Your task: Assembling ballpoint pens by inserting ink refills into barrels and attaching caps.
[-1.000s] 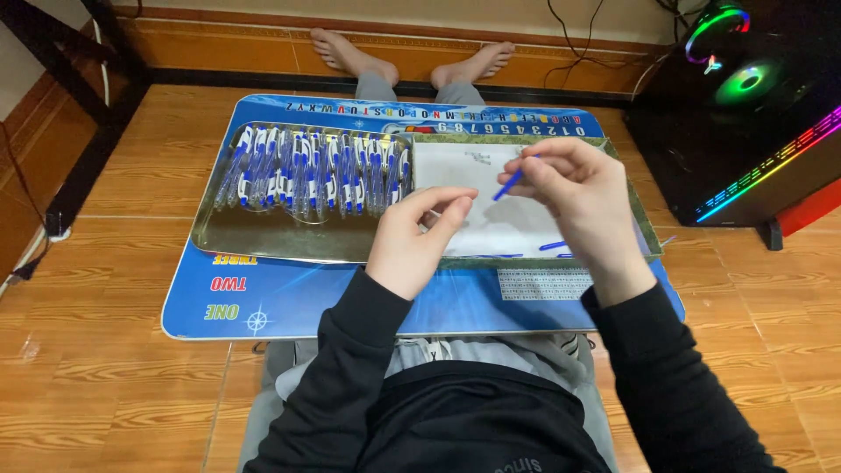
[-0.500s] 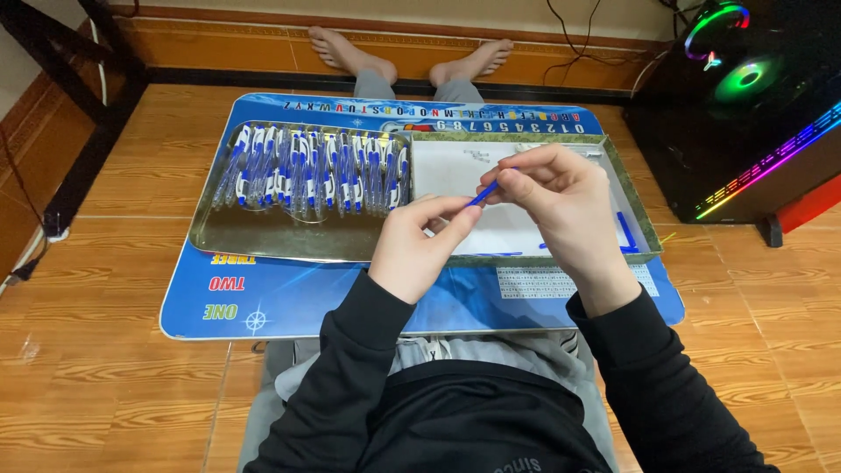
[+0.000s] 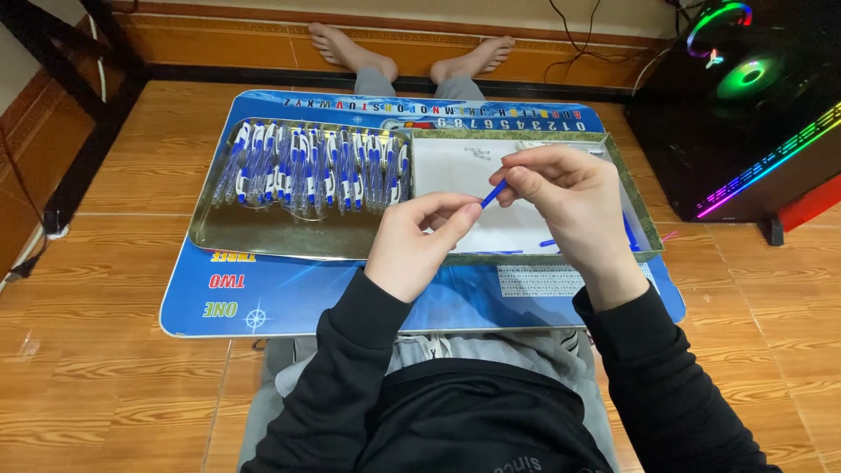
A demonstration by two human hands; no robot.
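Room: wooden plank floor, dark desk leg at left, a computer tower (image 3: 753,105) glowing with coloured lights at right, bare feet (image 3: 412,54) stretching out past the table
Surface: low blue lap table (image 3: 263,298) printed with letters and numerals, sitting over the person's legs
Trays: metal tray (image 3: 263,236) at left carrying a row of blue-and-white pens (image 3: 315,166); second tray (image 3: 644,219) touching it at right, lined with white paper, small loose bits near its far edge too small to tell, a few blue pieces lying near its right and near edges
Left hand: left hand (image 3: 412,250) hovering over the seam between the trays, thumb and forefinger pinching closed on one end of the blue pen part (image 3: 493,194)
Right hand: right hand (image 3: 569,206) pinching the other end of the same part, fingers curling over it; hands nearly meeting
Part location: held in the air above the white paper, tilted, not touching either tray
Step in hand: looks like mid-assembly of one pen, both hands working the slim blue piece
Next move calls for: steady two-handed grip, keeping the piece aligned end to end, probably a mating piece picked from the right tray; cannot tell which piece
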